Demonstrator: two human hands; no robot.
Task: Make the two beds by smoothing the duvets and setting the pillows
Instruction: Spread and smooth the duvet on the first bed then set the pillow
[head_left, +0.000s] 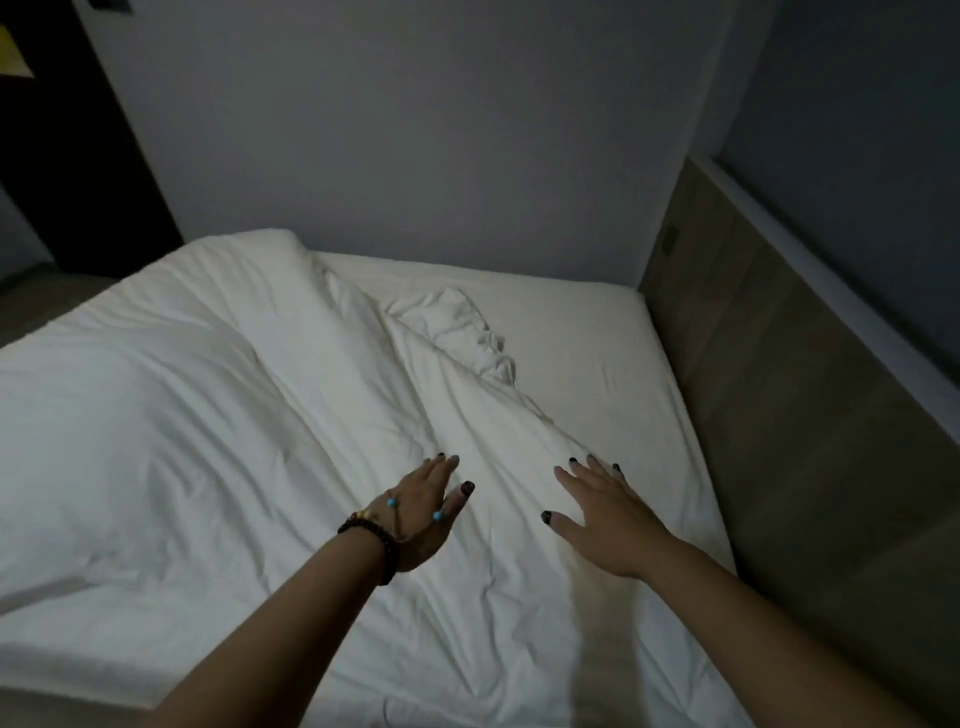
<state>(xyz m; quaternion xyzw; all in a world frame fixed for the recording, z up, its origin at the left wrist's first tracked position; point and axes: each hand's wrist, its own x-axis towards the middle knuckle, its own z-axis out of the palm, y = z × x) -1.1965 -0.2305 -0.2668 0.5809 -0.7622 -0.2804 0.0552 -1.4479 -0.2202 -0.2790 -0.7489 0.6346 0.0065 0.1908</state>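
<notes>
Left hand (423, 512): lower centre of the frame, fingers straight and held close together, thumb set apart to the right. The hand is extended over the duvet (218, 447) with its palm turned down and inward; whether the fingertips press the fabric or sit just above it cannot be told. It holds nothing. The wrist carries one dark beaded bracelet (375, 545), joined to a thin chain with two blue beads across the back of the hand.

Right hand (605, 514): just right of the left hand, fingers straight and spread wide, palm down on the duvet near its right-hand edge. It holds nothing. Both hands have dark-painted nails.

Duvet: one, white, wrinkled, filling the left and centre of the frame. Its right-hand edge runs diagonally from upper centre down to the hands, with a bunched, ruffled fold at centre frame.

Mattress sheet (576, 332): one uncovered pale strip, centre right, between the duvet edge and the headboard (769, 364).

Headboard: one wood-toned panel along the right of the frame. One bed is in view. A grey wall (415, 130) fills the upper frame.
</notes>
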